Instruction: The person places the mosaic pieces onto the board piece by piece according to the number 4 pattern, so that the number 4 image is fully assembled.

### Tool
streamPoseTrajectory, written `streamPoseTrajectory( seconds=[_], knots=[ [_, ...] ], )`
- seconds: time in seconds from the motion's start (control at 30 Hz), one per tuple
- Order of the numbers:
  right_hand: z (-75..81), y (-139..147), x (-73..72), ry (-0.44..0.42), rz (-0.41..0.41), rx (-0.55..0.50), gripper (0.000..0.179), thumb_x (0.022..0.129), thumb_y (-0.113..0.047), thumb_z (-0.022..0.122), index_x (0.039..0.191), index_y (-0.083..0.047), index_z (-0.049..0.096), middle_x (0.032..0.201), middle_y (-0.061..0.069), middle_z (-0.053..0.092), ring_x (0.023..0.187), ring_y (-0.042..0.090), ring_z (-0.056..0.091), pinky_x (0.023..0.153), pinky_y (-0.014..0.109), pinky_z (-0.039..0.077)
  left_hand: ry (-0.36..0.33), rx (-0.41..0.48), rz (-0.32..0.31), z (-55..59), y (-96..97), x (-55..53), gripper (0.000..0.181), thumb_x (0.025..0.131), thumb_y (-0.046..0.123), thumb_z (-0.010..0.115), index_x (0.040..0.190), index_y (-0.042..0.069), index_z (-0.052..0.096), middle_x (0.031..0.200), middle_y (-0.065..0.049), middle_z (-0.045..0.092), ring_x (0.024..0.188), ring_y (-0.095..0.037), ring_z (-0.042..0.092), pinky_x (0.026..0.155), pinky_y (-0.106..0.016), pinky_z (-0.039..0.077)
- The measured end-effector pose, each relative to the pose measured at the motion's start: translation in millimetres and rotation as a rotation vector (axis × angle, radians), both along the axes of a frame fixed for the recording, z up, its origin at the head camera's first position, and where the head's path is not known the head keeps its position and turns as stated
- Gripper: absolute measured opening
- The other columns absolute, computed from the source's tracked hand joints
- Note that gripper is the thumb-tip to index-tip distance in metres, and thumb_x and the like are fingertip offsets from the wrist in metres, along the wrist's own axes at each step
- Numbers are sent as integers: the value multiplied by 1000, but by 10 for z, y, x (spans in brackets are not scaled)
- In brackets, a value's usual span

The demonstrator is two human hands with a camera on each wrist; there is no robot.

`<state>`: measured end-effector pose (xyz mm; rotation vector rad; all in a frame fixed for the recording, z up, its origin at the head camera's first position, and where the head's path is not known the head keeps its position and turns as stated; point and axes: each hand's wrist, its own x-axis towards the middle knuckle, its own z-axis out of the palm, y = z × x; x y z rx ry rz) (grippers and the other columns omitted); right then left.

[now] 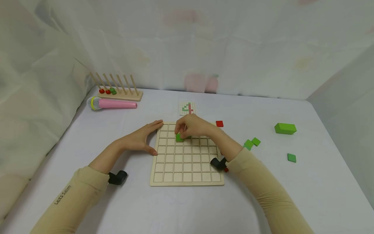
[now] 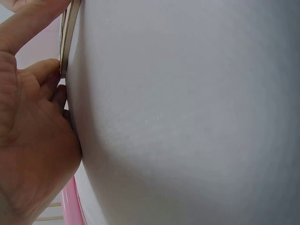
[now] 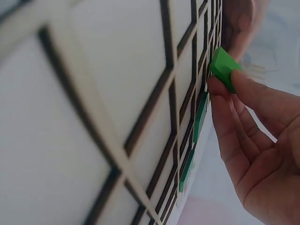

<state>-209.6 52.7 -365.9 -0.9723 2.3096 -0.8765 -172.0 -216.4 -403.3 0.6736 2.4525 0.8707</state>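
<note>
Though thin, a square tile [image 3: 224,68], plain bright green and straight-edged

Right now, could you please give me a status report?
Right hand: pinching green tile. Tile: tilted, at grid board. Left hand: on board's edge. No obstruction visible.

The grid board [image 1: 187,177] is pale, dull wood, smooth on top. The green tile [image 3: 225,65] looks smooth too. By the counter's [image 1: 187,209] far left corner, the peg rack [image 1: 135,96] is plain wood and the pink microphone [image 1: 117,103] looks like smooth plastic. Past the far edge, the curtain [image 1: 146,48] is wrinkly cloth.
</note>
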Motion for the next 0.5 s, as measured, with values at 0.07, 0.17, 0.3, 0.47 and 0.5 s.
streamPoseTrajectory(
  seconds=[0.07, 0.17, 0.3, 0.47, 0.5],
  knots=[
    [-6, -16, 10, 0, 4, 11, 14, 84, -7, 75, 96, -13, 74, 87, 1, 69, 83, 12, 62, 75, 22, 52, 3, -2, -1, 1, 0, 0, 122, 66, 38, 91, 159, 10, 18, 169, -7, 9, 156, -36, 5, 122, -64, 12],
    [-6, -33, 30, -1, 2, 30, 13, 84, -7, 75, 94, -14, 73, 83, 0, 66, 79, 12, 60, 73, 22, 49, 3, -1, 0, 5, 2, 3, 122, 66, 38, 91, 159, 10, 18, 169, -7, 9, 156, -37, 5, 122, -63, 12],
    [-11, -41, 47, 5, 6, 45, 12, 84, -7, 75, 93, -14, 72, 82, -1, 66, 77, 10, 59, 71, 21, 48, 0, 1, -1, 9, 4, 6, 122, 66, 37, 91, 159, 10, 17, 169, -7, 9, 157, -36, 4, 122, -63, 11],
    [-29, -45, 52, 27, 21, 56, 10, 84, -8, 75, 92, -13, 72, 81, -1, 68, 76, 10, 60, 69, 20, 48, 2, 4, -3, 6, -5, 6, 122, 67, 39, 90, 159, 10, 17, 169, -7, 9, 156, -37, 4, 122, -64, 12],
    [-31, -45, 53, 32, 21, 60, 10, 84, -8, 75, 92, -13, 72, 81, -1, 68, 75, 10, 60, 68, 20, 47, 2, 5, -4, 6, -5, 6, 122, 67, 39, 90, 159, 10, 17, 169, -7, 8, 156, -37, 4, 122, -64, 12]
  ],
)
